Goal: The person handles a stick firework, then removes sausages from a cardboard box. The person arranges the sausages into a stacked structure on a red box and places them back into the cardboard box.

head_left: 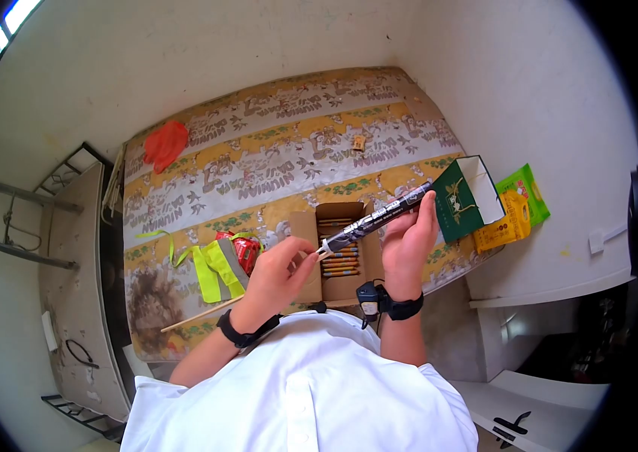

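A long, slim dark packet with white print (379,218) slants up to the right across my view, above an open cardboard box (305,233). My right hand (409,245) grips its upper part, with the thumb along it and the fingers partly behind. At its lower end, my left hand (285,271) pinches a pale tip that shows there; what that tip is, I cannot make out. Inside the box lie several yellow-and-blue wrapped pieces (340,264) in a row. Behind my left forearm, a thin wooden stick (198,316) points to the lower left.
A patterned mattress (259,166) bears a neon-yellow and grey vest (217,270), a red packet (246,247) and an orange-red crumpled item (165,146). To the right stand a green box-like bag (456,203), a yellow bag (511,220) and a green packet (534,192). Metal bed frames (21,194) are left.
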`<control>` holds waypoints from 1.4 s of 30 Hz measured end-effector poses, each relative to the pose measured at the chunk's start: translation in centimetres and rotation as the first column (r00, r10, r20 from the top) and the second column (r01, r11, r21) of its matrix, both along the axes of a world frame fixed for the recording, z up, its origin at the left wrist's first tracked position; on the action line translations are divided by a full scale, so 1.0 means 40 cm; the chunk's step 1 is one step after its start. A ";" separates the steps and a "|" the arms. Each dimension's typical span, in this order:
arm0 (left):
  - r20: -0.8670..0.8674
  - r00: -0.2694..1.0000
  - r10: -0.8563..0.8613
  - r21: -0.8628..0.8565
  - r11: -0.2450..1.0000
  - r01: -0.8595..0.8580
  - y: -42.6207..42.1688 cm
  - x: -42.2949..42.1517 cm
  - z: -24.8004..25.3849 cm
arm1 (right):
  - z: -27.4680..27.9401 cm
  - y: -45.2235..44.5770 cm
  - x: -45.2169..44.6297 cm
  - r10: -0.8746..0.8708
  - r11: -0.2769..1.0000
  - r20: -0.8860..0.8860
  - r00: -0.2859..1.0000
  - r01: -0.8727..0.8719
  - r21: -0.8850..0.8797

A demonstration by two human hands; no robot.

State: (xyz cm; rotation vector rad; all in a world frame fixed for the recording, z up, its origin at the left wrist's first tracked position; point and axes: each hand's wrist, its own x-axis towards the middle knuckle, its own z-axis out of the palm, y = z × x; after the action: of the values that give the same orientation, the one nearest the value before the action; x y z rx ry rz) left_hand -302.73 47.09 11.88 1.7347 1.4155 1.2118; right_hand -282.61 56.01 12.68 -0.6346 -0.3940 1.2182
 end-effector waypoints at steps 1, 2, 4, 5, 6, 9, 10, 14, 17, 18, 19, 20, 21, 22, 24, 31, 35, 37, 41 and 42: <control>-0.012 1.000 -0.002 0.011 1.000 0.002 -0.002 -0.002 0.000 | 0.000 -0.001 0.003 0.012 1.000 0.007 1.000 -0.012 0.012; -0.024 1.000 -0.004 0.021 1.000 0.004 -0.002 -0.002 0.001 | 0.002 -0.001 0.002 0.008 1.000 0.005 1.000 -0.008 0.010; -0.029 1.000 0.005 0.042 0.999 -0.004 0.002 0.003 -0.003 | 0.010 0.002 -0.001 -0.009 1.000 -0.017 1.000 0.009 -0.015; -0.030 0.999 0.018 0.066 0.998 -0.016 0.004 0.005 -0.004 | 0.013 0.002 -0.005 -0.011 1.000 -0.018 1.000 0.011 -0.016; -0.031 0.999 0.017 0.065 0.998 -0.015 0.006 0.005 -0.005 | 0.014 0.003 -0.010 -0.024 1.000 -0.017 1.000 0.023 -0.007; -0.038 0.999 0.030 0.089 0.996 -0.026 0.010 0.000 -0.004 | 0.015 0.003 -0.010 -0.030 1.000 -0.021 0.999 0.031 0.005; -0.040 0.999 0.030 0.097 0.995 -0.026 0.011 -0.002 -0.001 | 0.015 0.002 -0.008 -0.026 1.000 -0.023 0.999 0.026 0.010; -0.070 0.997 0.032 0.121 0.992 -0.023 0.016 -0.009 0.004 | 0.020 0.006 -0.003 -0.040 0.999 -0.034 0.999 0.040 -0.013; -0.075 0.996 0.038 0.135 0.990 -0.028 0.018 -0.013 0.004 | 0.014 0.007 -0.001 -0.032 0.999 -0.014 0.999 0.032 0.011; -0.074 0.996 0.039 0.137 0.990 -0.029 0.018 -0.015 0.005 | 0.018 0.005 -0.004 -0.035 0.999 -0.014 0.999 0.035 0.020; -0.084 0.996 0.039 0.138 0.990 -0.027 0.017 -0.017 0.008 | 0.022 0.003 -0.007 -0.038 0.999 -0.015 0.999 0.039 0.027; -0.094 0.995 0.038 0.137 0.990 -0.025 0.016 -0.018 0.009 | 0.028 0.002 -0.009 -0.038 0.999 -0.015 0.999 0.038 0.028; -0.094 0.995 0.039 0.137 0.990 -0.026 0.017 -0.019 0.011 | 0.035 0.002 -0.012 -0.038 0.999 -0.020 0.999 0.039 0.036; -0.079 0.996 0.039 0.154 0.988 -0.027 0.018 -0.020 0.012 | 0.037 0.000 -0.015 -0.038 0.998 -0.025 0.999 0.039 0.043; -0.066 0.997 0.040 0.167 0.985 -0.028 0.014 -0.018 0.011 | 0.033 -0.003 -0.017 -0.029 0.998 -0.025 0.999 0.031 0.051; -0.062 0.997 0.051 0.146 0.988 -0.041 0.004 -0.023 0.012 | 0.043 0.000 -0.016 -0.043 0.998 -0.022 0.999 0.044 0.054; -0.045 0.997 0.067 0.186 0.981 -0.057 0.008 -0.011 0.010 | 0.033 -0.002 -0.015 -0.024 0.994 0.020 1.000 0.022 0.106; -0.049 0.997 0.064 0.161 0.985 -0.055 0.006 -0.019 0.008 | 0.042 -0.006 -0.020 -0.026 0.997 -0.009 1.000 0.027 0.073; -0.040 0.997 0.070 0.125 0.990 -0.065 0.005 -0.020 0.003 | 0.035 -0.016 -0.018 0.010 0.996 0.024 1.000 -0.012 0.086; -0.038 0.997 0.067 0.127 0.990 -0.061 0.006 -0.020 -0.002 | 0.043 -0.019 -0.029 0.001 0.998 -0.002 1.000 0.000 0.064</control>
State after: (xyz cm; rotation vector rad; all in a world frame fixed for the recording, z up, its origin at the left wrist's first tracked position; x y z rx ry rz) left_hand -303.55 47.33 11.81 1.8209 1.4573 1.3316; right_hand -283.78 55.24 14.39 -0.5781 -0.4298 1.2019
